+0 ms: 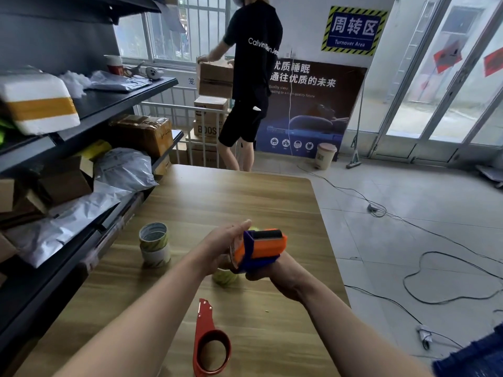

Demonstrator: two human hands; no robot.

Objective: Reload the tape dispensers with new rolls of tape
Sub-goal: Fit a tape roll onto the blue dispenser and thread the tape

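Over table (217, 191), right hand (275, 280) beneath dispenser (262, 247)

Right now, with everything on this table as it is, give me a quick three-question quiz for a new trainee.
1. True or false: the red dispenser lies on the table with no roll in its ring.
2. What do the left hand and right hand hold between them? A) the orange and blue dispenser B) a cardboard box C) a pair of scissors
3. Fill in: the stacked rolls stand on the person's ___ side of the hands.

Key: 1 true; 2 A; 3 left.
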